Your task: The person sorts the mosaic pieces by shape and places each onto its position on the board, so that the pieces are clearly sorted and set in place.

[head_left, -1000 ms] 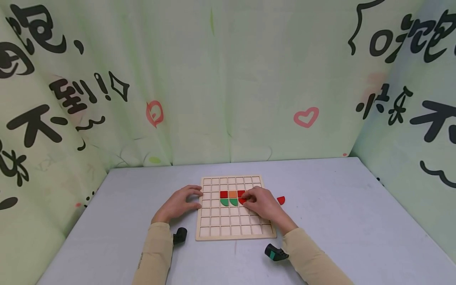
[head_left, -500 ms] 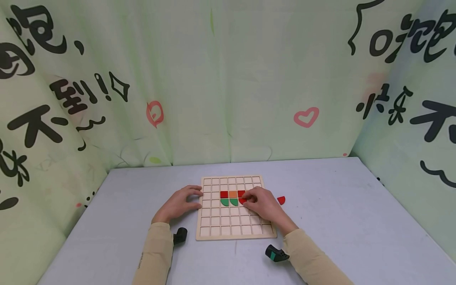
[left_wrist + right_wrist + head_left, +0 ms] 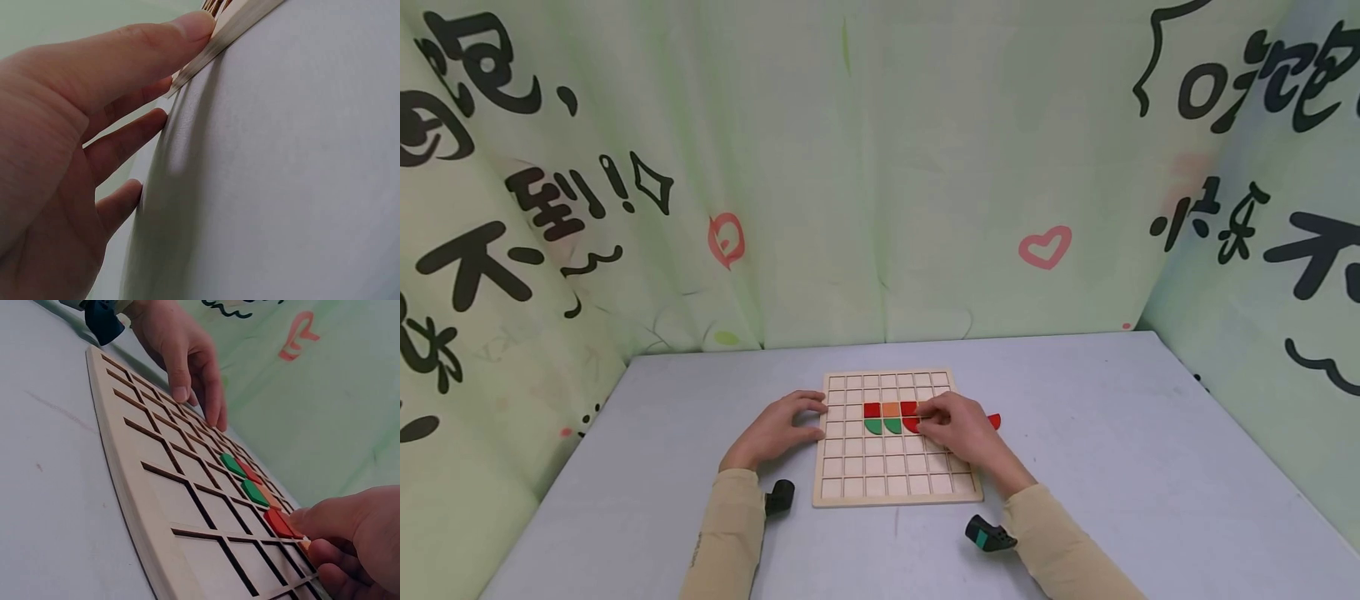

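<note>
A square wooden grid board (image 3: 865,500) lies on the table in the head view. Red squares flank an orange square (image 3: 891,409) in one row of cells. Beneath them sit two green quarter-circle pieces (image 3: 873,427) and a red quarter-circle piece (image 3: 911,426). My left hand (image 3: 780,427) rests at the board's left edge, thumb and fingers spread. My right hand (image 3: 958,427) is over the board, thumb tip right at the red pieces. Close to its fingers a bit of orange (image 3: 305,546) shows in the right wrist view; I cannot tell whether they pinch it.
Another red piece (image 3: 995,421) lies on the table just right of the board, partly behind my right hand. A printed curtain (image 3: 955,208) stands along the table's far edge and both sides. Black wrist devices (image 3: 990,534) sit by each sleeve.
My right hand has shifted slightly to the right, showing more of the red pieces on the board and covering part of the loose red one. The left hand stays put.
</note>
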`<state>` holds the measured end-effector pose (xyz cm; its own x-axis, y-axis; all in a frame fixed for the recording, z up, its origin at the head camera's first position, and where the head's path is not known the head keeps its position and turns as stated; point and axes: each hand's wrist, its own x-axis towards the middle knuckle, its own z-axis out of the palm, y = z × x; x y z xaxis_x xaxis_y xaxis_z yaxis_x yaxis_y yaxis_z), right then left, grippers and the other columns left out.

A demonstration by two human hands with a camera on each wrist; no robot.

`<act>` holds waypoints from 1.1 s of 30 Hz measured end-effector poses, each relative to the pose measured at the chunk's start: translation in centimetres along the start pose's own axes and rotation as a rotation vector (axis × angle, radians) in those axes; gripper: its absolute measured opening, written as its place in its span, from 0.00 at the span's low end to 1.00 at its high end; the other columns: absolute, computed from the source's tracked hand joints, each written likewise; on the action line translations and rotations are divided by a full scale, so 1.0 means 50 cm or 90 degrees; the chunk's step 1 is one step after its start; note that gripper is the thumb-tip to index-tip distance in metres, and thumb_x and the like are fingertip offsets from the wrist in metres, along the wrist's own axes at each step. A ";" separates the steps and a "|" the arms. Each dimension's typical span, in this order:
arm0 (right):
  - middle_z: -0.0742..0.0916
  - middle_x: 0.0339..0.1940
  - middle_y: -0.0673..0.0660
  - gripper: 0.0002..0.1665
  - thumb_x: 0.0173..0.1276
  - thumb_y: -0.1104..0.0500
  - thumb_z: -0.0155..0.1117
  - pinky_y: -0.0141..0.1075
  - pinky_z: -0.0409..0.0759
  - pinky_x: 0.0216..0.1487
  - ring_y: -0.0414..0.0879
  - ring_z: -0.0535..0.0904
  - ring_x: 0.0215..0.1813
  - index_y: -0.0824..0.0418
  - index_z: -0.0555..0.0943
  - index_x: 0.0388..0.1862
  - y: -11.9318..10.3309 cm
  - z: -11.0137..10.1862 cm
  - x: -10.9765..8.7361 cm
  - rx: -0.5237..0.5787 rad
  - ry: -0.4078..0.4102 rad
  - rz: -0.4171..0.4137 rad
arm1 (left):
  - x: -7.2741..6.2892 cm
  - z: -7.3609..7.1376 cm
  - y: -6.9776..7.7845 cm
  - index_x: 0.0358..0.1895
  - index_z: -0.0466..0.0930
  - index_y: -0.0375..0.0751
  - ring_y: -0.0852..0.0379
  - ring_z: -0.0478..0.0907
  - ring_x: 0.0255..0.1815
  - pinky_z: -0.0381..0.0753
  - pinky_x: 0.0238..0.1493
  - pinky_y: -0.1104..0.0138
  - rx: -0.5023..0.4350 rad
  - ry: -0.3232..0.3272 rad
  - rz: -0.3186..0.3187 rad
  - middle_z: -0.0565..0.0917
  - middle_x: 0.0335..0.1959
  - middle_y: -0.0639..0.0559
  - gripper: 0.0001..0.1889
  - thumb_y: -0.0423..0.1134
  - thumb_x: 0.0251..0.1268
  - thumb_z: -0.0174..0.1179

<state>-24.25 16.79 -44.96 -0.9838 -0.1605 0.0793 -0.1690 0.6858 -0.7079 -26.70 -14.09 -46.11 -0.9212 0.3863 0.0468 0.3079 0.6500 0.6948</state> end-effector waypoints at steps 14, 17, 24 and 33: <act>0.85 0.47 0.57 0.17 0.66 0.58 0.68 0.39 0.81 0.43 0.49 0.79 0.45 0.62 0.83 0.52 0.073 -0.096 -0.029 -0.032 0.038 0.030 | 0.000 0.000 -0.002 0.54 0.83 0.39 0.45 0.65 0.70 0.65 0.70 0.52 0.001 0.000 0.009 0.74 0.65 0.49 0.19 0.36 0.57 0.70; 0.85 0.47 0.58 0.18 0.66 0.57 0.67 0.38 0.82 0.41 0.50 0.80 0.45 0.63 0.82 0.53 0.091 -0.117 -0.035 -0.039 0.038 0.040 | 0.000 0.000 -0.001 0.54 0.83 0.40 0.45 0.65 0.70 0.64 0.70 0.52 -0.002 -0.002 0.004 0.74 0.65 0.49 0.19 0.36 0.57 0.70; 0.84 0.50 0.60 0.21 0.67 0.55 0.67 0.41 0.82 0.45 0.53 0.79 0.49 0.63 0.81 0.56 0.120 -0.157 -0.046 -0.053 0.037 0.080 | 0.000 0.001 0.001 0.54 0.83 0.40 0.45 0.65 0.71 0.65 0.70 0.52 -0.002 0.000 -0.004 0.74 0.66 0.50 0.20 0.37 0.58 0.70; 0.84 0.48 0.61 0.22 0.65 0.57 0.68 0.39 0.81 0.43 0.52 0.78 0.47 0.66 0.80 0.56 0.134 -0.157 -0.049 -0.069 0.016 0.079 | -0.002 -0.001 0.003 0.54 0.82 0.39 0.44 0.65 0.70 0.65 0.70 0.52 -0.002 -0.003 -0.002 0.74 0.66 0.48 0.20 0.37 0.58 0.70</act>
<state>-23.45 27.36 -44.40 -0.9985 -0.0529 0.0154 -0.0507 0.7715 -0.6342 -26.59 -14.06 -45.99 -0.9210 0.3874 0.0405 0.3037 0.6491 0.6974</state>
